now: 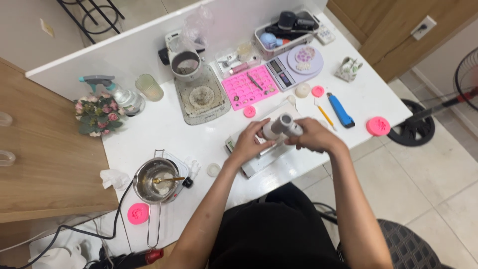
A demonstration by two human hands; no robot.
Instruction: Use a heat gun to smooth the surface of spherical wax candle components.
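Head view down onto white counter [164, 124], both hands meeting over small scale [259, 157] near front edge. Left hand [250, 142] wrapped round white cylinder mould [273, 130], right hand [315, 134] clamped on grey cap end [288, 122], tipped sideways. Pink moulds [247, 87] and blue cutter [341, 110] just beyond, steel melting pot [155, 180] on hotplate well left. Risk, judged: twist too hard and mould slips, knocking scale; trailing cord near pot handle could snag
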